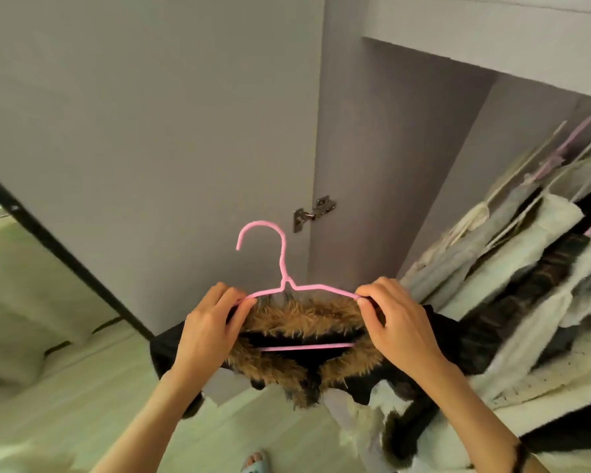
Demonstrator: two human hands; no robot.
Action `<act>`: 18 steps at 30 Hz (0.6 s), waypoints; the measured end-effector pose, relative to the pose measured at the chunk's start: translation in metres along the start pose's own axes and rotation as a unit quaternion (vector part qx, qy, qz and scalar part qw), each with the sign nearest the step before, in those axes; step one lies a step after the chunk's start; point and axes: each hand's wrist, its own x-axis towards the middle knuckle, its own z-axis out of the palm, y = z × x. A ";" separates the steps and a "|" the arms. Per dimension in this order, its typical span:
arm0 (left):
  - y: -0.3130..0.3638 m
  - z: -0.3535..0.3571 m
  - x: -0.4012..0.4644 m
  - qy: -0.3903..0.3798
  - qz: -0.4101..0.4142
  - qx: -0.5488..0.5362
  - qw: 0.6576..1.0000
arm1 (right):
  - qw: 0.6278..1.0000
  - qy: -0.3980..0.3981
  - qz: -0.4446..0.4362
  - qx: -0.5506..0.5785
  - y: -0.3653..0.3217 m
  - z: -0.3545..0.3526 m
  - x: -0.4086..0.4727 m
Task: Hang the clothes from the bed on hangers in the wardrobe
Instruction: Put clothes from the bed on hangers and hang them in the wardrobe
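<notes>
A pink wire hanger point(282, 268) sits inside a black jacket with a brown fur collar point(301, 319), held up in front of the open wardrobe door point(171, 131). My left hand point(212, 329) pinches the jacket's left shoulder where it meets the hanger arm. My right hand point(400, 326) pinches the right shoulder at the other hanger arm. The hook points up and to the left, free of any rail. The jacket's body hangs down below my hands, largely hidden by my forearms.
Several garments on pale and pink hangers point(526, 254) crowd the wardrobe at right. A metal hinge point(313, 213) joins the door to the wardrobe side. A dark-framed mirror point(31, 274) leans at left. My slippered foot point(255, 460) stands on the pale floor.
</notes>
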 end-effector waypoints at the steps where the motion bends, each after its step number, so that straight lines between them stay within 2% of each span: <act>1: -0.006 -0.013 -0.015 0.009 -0.029 0.012 0.999 | 1.000 -0.011 -0.025 0.014 -0.010 0.009 0.005; 6: -0.026 -0.086 -0.089 0.078 -0.149 0.058 0.984 | 0.983 -0.073 -0.136 0.096 -0.076 0.059 0.031; 10: -0.032 -0.139 -0.157 0.128 -0.237 0.103 0.958 | 0.957 -0.119 -0.215 0.155 -0.144 0.097 0.034; 14: -0.035 -0.179 -0.246 0.154 -0.332 0.153 0.918 | 0.924 -0.169 -0.281 0.199 -0.218 0.139 0.013; 18: -0.024 -0.214 -0.336 0.187 -0.424 0.220 0.858 | 0.884 -0.211 -0.339 0.241 -0.292 0.170 -0.027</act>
